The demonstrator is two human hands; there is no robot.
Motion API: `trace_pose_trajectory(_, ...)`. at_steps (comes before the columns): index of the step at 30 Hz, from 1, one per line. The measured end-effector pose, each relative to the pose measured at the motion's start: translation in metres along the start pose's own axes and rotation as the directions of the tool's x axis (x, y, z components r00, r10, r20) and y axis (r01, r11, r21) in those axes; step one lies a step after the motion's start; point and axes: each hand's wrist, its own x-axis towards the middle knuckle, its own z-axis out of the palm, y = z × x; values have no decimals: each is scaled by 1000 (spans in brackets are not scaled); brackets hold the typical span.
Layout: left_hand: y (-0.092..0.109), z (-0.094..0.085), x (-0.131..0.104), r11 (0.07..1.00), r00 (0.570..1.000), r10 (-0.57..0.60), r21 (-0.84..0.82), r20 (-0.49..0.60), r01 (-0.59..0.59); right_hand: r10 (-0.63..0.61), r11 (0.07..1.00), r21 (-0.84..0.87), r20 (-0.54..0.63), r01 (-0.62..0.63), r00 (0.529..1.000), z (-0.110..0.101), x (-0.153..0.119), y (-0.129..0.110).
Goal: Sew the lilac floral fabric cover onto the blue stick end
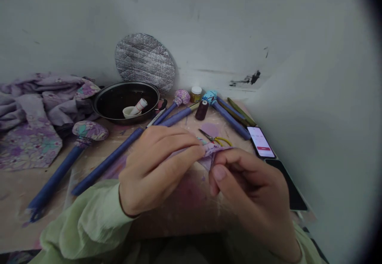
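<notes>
A small piece of purple patterned fabric [209, 151] is stretched between my two hands above the table's front part. My left hand [162, 164] has its fingers bent over the fabric's left side, its palm turned down. At the fabric's right end, my right hand [253, 192] pinches the edge between thumb and fingers. Just beyond the fabric, small scissors with yellow handles [222, 140] lie on the table. A dark spool of thread [202, 110] stands behind them.
Blue rods with fabric-wrapped heads [89, 132] lie at left and behind. A black pan [127, 101] holds a small bowl. Purple cloth [32, 125] is heaped at far left. A phone [261, 141] and a dark tablet-like slab [286, 184] lie at right, beside the wall.
</notes>
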Motion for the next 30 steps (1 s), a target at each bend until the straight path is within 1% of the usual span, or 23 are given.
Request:
trace_pose_trajectory(4,1,-4,3,998,998,-44,-46,49,46,4,1000,28,2,-4,1000,-1,-3,2)
trace_pose_trajectory(8,7,-4,4,990,989,-130,-44,73,134,-15,999,49,-2,15,1000,0,-4,3)
trace_pose_trajectory(10,11,-4,4,978,978,-199,-48,64,202,-30,998,50,-9,30,1000,1,-3,2)
trace_pose_trajectory(13,16,-1,2,951,954,-298,-79,34,300,-49,999,6,-38,49,998,1,-3,2)
trace_pose_trajectory(16,19,2,1,932,938,-345,-108,19,345,-49,998,-36,-50,47,998,1,-4,3)
trace_pose_trajectory(19,18,6,0,928,933,-358,-120,-26,352,-21,999,-33,-27,20,999,0,-6,6)
trace_pose_trajectory(21,16,8,-1,939,943,-328,-126,-62,319,-8,1000,-21,-29,7,1000,0,-7,6)
trace_pose_trajectory(23,15,10,-2,950,953,-294,-135,-77,282,0,1000,-7,-32,0,999,0,-7,6)
trace_pose_trajectory(24,14,11,-3,948,952,-296,-148,-82,282,2,1000,-4,-30,-2,1000,-1,-6,5)
trace_pose_trajectory(27,13,12,-5,911,926,-364,-243,-95,333,0,1000,-12,-14,0,1000,-1,-4,3)
trace_pose_trajectory(30,14,13,-5,833,865,-499,-309,-60,459,-3,1000,6,8,3,1000,-1,0,2)
